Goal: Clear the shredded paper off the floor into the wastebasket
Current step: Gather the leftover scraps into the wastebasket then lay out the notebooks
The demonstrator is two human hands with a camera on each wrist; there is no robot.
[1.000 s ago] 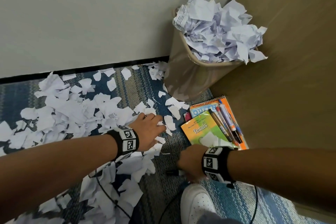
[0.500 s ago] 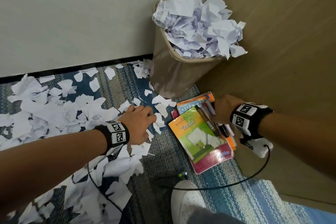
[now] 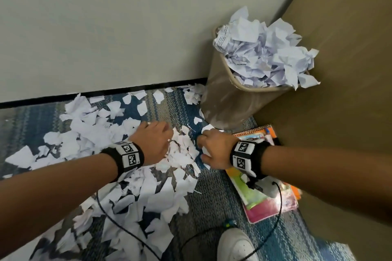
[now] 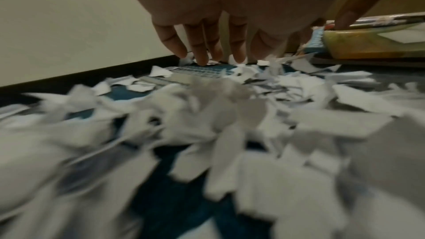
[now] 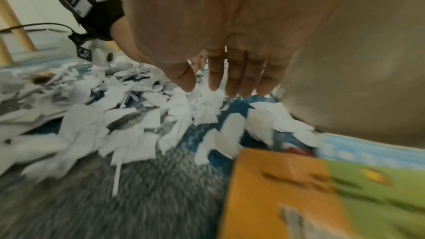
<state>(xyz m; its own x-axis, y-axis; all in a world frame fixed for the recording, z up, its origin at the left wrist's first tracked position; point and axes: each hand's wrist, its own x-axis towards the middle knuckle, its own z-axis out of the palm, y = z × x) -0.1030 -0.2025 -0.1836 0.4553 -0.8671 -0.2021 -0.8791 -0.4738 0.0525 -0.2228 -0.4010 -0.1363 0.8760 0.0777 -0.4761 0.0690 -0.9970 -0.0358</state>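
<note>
We find both hands low at centre frame over the shredded paper (image 3: 182, 150) strewn across the carpet (image 3: 214, 203). The left hand (image 3: 153, 143) and right hand (image 3: 214, 149) flank one heap, fingers straight, reaching down, gripping nothing. The wastebasket (image 3: 229, 99) stands upper right, overfull. Books (image 3: 261, 199) lie lower right.

Head view: high above carpet (image 3: 214, 197), looking down and forward into corner where wall (image 3: 106, 27) meets wastebasket (image 3: 224, 99). Left wrist view: low, just over shredded paper (image 4: 207, 115), facing wall past left hand (image 4: 207, 24). Right wrist view: low, close, facing leftward past right hand (image 5: 218, 34). All three share paper patch between hands — books (image 5: 322, 188) at its right edge.
</note>
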